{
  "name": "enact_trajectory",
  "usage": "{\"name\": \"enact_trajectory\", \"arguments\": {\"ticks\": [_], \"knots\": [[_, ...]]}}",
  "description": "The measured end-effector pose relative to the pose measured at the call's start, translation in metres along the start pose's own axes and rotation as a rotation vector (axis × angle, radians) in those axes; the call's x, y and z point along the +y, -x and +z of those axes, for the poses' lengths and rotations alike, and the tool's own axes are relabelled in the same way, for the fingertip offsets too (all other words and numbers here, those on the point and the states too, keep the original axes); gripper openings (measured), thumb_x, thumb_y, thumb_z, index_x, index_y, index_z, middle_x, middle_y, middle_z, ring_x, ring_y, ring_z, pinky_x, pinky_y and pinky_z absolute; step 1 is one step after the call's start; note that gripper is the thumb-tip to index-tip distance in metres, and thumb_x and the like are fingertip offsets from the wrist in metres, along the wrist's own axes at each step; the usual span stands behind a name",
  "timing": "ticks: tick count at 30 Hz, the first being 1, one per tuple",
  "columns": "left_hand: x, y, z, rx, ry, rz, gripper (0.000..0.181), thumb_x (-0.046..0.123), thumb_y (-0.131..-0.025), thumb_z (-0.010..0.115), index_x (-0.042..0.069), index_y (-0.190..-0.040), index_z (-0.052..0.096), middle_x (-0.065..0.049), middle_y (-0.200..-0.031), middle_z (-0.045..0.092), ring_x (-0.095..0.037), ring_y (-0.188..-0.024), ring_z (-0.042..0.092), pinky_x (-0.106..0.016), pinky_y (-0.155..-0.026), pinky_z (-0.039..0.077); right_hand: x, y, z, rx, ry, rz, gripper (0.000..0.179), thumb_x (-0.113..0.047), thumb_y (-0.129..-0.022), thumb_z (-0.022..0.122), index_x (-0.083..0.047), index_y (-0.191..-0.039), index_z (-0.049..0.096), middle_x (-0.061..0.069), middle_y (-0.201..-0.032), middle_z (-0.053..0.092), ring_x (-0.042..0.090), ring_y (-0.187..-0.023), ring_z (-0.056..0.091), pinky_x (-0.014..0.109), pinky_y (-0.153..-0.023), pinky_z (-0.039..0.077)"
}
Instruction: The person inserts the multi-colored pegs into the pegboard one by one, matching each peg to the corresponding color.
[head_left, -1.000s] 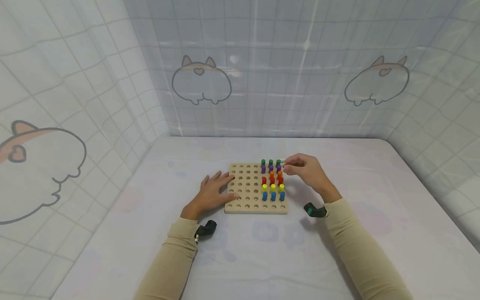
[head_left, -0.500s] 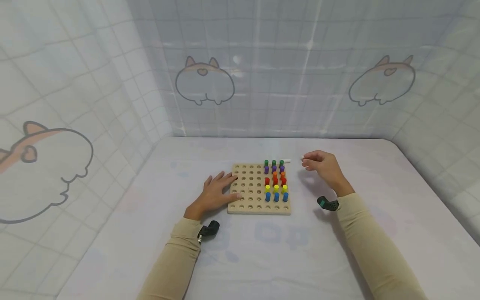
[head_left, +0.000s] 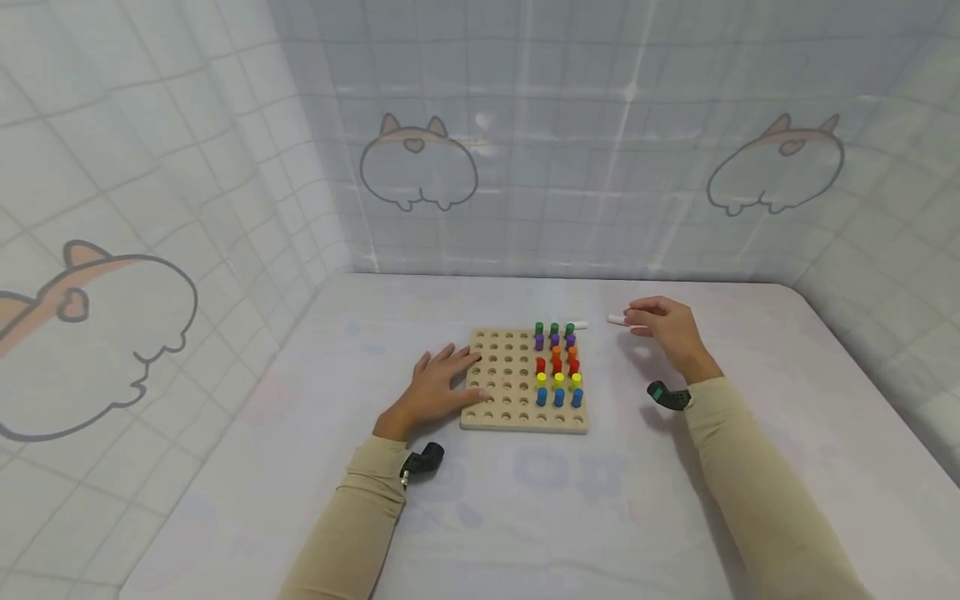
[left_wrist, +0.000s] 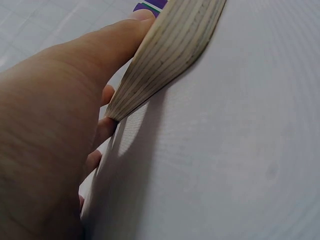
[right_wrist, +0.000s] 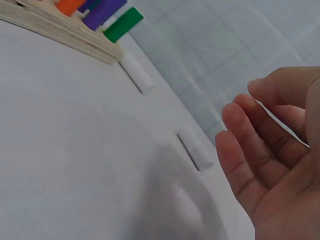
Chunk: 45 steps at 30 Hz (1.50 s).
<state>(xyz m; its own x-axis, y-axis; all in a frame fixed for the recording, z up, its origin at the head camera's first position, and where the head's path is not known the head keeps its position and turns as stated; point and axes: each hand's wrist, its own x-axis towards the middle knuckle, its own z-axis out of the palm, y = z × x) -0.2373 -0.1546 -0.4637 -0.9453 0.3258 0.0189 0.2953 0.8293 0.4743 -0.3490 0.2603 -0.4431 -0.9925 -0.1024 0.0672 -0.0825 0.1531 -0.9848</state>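
A wooden pegboard (head_left: 525,423) lies on the table, with pegs in its right-hand columns: green, purple, orange, red, yellow and blue (head_left: 558,397). My left hand (head_left: 433,390) rests on its left edge, thumb (left_wrist: 125,37) on top and fingers spread along the side. Two white pegs lie on the table beyond the board's far right corner. One white peg (right_wrist: 136,72) is close to that corner; the other white peg (right_wrist: 195,149) lies farther right. Just above and right of this second peg is my right hand (head_left: 671,329), its fingers loosely bent and nothing between them.
A tiled-pattern curtain (head_left: 540,192) stands behind the table and at both sides. The white table cover (head_left: 525,517) extends in front of the board. Small black devices (head_left: 667,396) sit at both wrists.
My right hand has moved right, away from the board's far corner, and let go of a white peg there. My left hand stays on the board. The whole head view has shifted slightly.
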Motion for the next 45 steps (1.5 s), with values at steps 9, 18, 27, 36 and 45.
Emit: {"name": "enact_trajectory", "arguments": {"ticks": [9,18,27,36,45], "knots": [[0.001,-0.002,-0.001,0.003,-0.011,0.008,0.085,0.066,-0.089,0.061,0.018,-0.156,0.041,-0.007,-0.161,0.032,-0.03,-0.152,0.014,-0.059,-0.119,-0.003,0.002,-0.01,-0.008,0.055,-0.027,0.059,0.04,-0.022,-0.097,0.07,0.005,-0.126,0.06,0.012,-0.122,0.064,0.016,-0.104,0.065,0.027,-0.087,0.056],[-0.002,0.002,0.004,-0.002,0.003,-0.015,0.085,0.066,-0.089,0.062,0.019,-0.156,0.04,-0.006,-0.162,0.032,-0.03,-0.152,0.013,-0.059,-0.119,-0.002,0.015,-0.017,-0.004,0.067,0.121,0.088,0.035,-0.021,-0.098,0.068,0.0,-0.125,0.065,0.011,-0.123,0.067,0.015,-0.102,0.062,0.023,-0.082,0.055],[-0.002,0.002,0.003,0.007,-0.012,0.013,0.085,0.066,-0.089,0.061,0.018,-0.156,0.04,-0.008,-0.161,0.033,-0.031,-0.152,0.015,-0.06,-0.118,-0.001,0.016,-0.018,0.001,0.059,0.236,0.097,0.034,-0.024,-0.099,0.065,-0.003,-0.125,0.067,0.014,-0.123,0.066,0.024,-0.093,0.061,0.025,-0.075,0.05],[-0.001,0.0,0.0,0.011,-0.009,0.02,0.084,0.065,-0.089,0.062,0.017,-0.155,0.041,-0.009,-0.161,0.033,-0.031,-0.152,0.014,-0.06,-0.118,-0.001,0.022,-0.024,0.005,0.109,0.351,0.056,0.03,-0.025,-0.098,0.065,-0.006,-0.121,0.071,0.013,-0.117,0.069,0.02,-0.089,0.062,0.024,-0.071,0.049],[-0.001,0.0,0.001,0.01,-0.021,0.013,0.084,0.065,-0.089,0.061,0.017,-0.155,0.042,-0.009,-0.161,0.033,-0.032,-0.152,0.015,-0.061,-0.118,0.0,0.028,-0.026,0.017,0.158,0.467,0.033,0.027,-0.021,-0.096,0.065,-0.004,-0.116,0.073,0.016,-0.114,0.07,0.03,-0.109,0.059,0.043,-0.092,0.047]]}}
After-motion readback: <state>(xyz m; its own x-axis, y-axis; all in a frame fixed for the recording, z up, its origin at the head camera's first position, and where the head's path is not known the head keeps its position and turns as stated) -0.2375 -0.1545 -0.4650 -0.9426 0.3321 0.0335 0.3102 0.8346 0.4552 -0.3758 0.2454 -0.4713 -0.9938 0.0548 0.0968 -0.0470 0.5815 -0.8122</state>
